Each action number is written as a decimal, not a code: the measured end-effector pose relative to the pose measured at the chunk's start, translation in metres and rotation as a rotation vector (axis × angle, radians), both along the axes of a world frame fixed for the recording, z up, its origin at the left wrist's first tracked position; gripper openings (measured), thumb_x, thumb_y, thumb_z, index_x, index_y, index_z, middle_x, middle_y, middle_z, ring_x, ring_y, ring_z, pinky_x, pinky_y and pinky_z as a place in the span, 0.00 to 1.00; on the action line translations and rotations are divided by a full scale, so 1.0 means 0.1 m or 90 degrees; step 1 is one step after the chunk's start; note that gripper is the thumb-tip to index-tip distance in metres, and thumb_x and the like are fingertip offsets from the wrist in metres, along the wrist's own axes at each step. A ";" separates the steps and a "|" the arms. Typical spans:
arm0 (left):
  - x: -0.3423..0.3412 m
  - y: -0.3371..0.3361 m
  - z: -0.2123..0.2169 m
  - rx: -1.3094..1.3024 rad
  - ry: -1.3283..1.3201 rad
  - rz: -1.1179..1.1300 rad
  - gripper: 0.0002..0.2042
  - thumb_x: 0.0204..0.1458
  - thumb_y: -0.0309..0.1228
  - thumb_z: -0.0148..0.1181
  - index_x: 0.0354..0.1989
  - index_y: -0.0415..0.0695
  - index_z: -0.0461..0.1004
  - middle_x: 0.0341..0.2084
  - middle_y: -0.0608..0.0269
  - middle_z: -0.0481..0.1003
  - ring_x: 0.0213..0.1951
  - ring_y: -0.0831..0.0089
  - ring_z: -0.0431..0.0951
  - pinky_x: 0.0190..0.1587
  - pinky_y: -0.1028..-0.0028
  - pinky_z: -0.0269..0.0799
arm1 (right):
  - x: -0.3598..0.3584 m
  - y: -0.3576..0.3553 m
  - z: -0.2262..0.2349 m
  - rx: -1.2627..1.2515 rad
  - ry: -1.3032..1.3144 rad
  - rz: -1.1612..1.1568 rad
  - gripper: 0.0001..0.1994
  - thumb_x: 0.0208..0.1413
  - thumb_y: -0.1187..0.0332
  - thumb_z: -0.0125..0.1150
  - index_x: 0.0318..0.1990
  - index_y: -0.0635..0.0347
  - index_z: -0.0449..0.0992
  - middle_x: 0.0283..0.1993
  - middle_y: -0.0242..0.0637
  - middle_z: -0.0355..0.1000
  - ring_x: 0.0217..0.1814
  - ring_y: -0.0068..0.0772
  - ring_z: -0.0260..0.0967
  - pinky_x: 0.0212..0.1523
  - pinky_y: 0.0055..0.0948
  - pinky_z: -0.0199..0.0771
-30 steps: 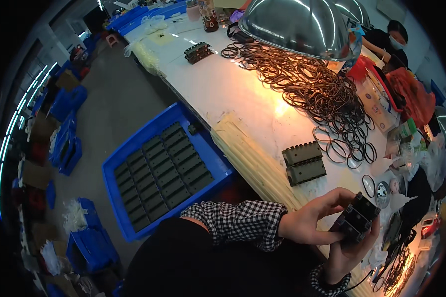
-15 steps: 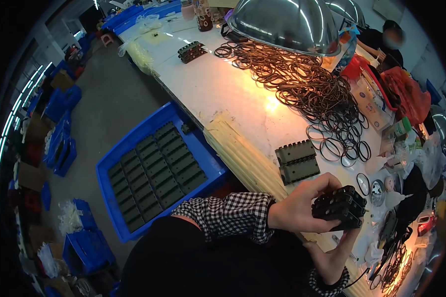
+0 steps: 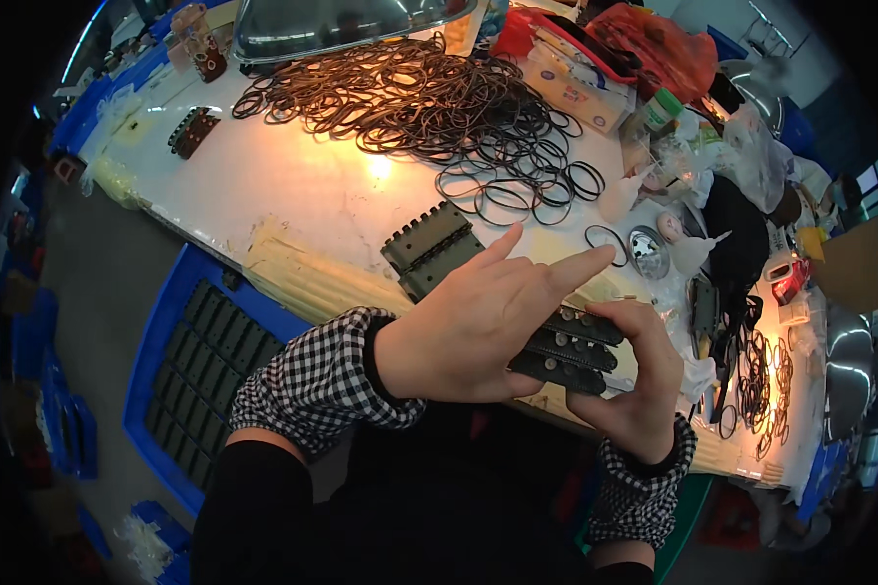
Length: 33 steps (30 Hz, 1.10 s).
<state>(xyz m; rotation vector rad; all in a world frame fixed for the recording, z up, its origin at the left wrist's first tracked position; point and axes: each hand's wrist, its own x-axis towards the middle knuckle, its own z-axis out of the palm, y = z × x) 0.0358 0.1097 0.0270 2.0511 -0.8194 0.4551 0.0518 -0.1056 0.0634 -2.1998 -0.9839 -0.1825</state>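
Note:
A dark green, ridged plastic part (image 3: 568, 353) with several stacked layers and small round studs is held between my hands above the table's near edge. My left hand (image 3: 468, 327) covers its left end, thumb beneath, with two fingers stretched out above it. My right hand (image 3: 644, 375) grips its right end between thumb and fingers. Part of the piece is hidden behind my left hand. Just beyond that hand lie two dark green toothed plates (image 3: 429, 244), side by side on the white table (image 3: 312, 200).
A heap of dark rubber rings (image 3: 429, 97) spreads under a shiny metal lamp shade (image 3: 351, 29). One ring (image 3: 605, 246) lies apart near a small round metal dish (image 3: 647, 252). At the left, a blue crate (image 3: 156, 390) holds rows of green plates. Bags and bottles crowd the right.
My view has swung to the right, so the table appears shifted left. The part has turned, showing its studded layers, and my left hand now lies over it with fingers extended.

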 end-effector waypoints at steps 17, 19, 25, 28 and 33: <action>0.22 -0.12 -0.49 -0.404 0.222 -0.231 0.31 0.42 0.22 0.70 0.57 0.34 0.64 0.56 0.49 0.69 0.63 0.59 0.65 0.66 0.60 0.58 | 0.12 -0.18 -0.29 0.213 0.134 -0.018 0.33 0.30 0.75 0.70 0.53 0.62 0.72 0.47 0.40 0.71 0.48 0.39 0.70 0.51 0.32 0.71; 0.30 -0.08 -0.47 -0.320 0.151 -0.250 0.32 0.43 0.18 0.69 0.59 0.35 0.63 0.57 0.52 0.68 0.61 0.64 0.67 0.65 0.65 0.60 | 0.15 -0.19 -0.27 0.187 0.088 -0.005 0.34 0.30 0.75 0.70 0.54 0.62 0.72 0.48 0.40 0.71 0.49 0.41 0.70 0.52 0.33 0.69; 0.30 -0.09 -0.53 -0.368 0.213 -0.227 0.31 0.43 0.19 0.69 0.59 0.35 0.64 0.55 0.51 0.70 0.62 0.63 0.67 0.70 0.59 0.48 | 0.21 -0.21 -0.28 0.131 0.050 0.018 0.38 0.31 0.74 0.71 0.58 0.61 0.68 0.50 0.41 0.70 0.53 0.45 0.66 0.57 0.38 0.64; 0.30 -0.08 -0.56 -0.348 0.195 -0.185 0.31 0.44 0.20 0.69 0.59 0.35 0.64 0.53 0.52 0.73 0.61 0.67 0.68 0.72 0.58 0.41 | 0.19 -0.23 -0.19 0.074 -0.007 0.008 0.43 0.33 0.69 0.74 0.63 0.62 0.64 0.52 0.44 0.68 0.56 0.48 0.62 0.59 0.40 0.61; 0.26 -0.11 -0.57 -0.398 0.189 -0.044 0.30 0.43 0.20 0.70 0.57 0.33 0.66 0.51 0.50 0.75 0.57 0.65 0.73 0.72 0.57 0.44 | 0.26 -0.44 -0.25 0.129 -0.125 -0.257 0.30 0.42 0.69 0.73 0.56 0.65 0.71 0.40 0.42 0.70 0.44 0.41 0.67 0.48 0.33 0.67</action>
